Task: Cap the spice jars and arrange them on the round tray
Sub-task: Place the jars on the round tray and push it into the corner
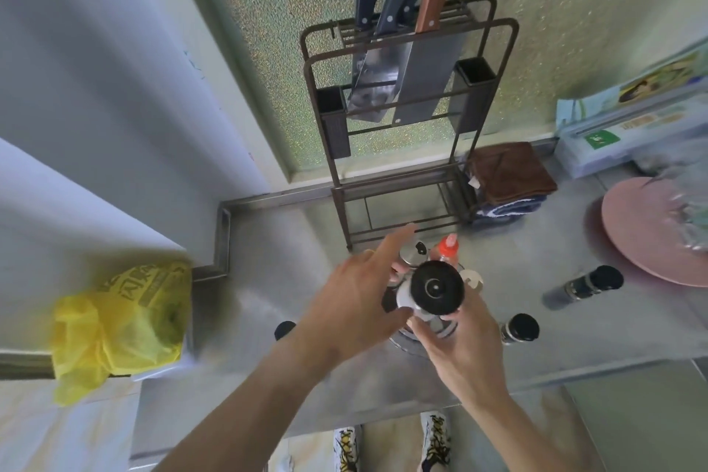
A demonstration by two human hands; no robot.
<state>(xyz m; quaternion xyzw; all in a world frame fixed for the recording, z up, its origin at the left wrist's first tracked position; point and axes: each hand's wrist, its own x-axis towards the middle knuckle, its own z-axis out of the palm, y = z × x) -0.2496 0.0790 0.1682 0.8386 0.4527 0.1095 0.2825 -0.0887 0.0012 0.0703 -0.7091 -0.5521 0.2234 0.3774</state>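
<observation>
A spice jar with a black cap (436, 288) is held up over the steel counter. My right hand (461, 345) grips its body from below. My left hand (358, 305) touches the jar's left side with thumb and fingers, index finger stretched out. Under the hands lies the round tray (408, 342), mostly hidden. On it stand a jar with a silver lid (412, 253), a red-topped bottle (447, 247) and a white-capped jar (472, 279). Two black-capped jars (520, 328) (586, 285) rest on the counter to the right. A loose black cap (284, 330) lies to the left.
A brown wire knife rack (406, 134) with cleavers stands right behind the tray. Folded brown and blue cloths (509, 180) lie beside it. A pink plate (651, 230) sits far right, boxes (628, 123) behind it. A yellow plastic bag (122, 322) hangs at left.
</observation>
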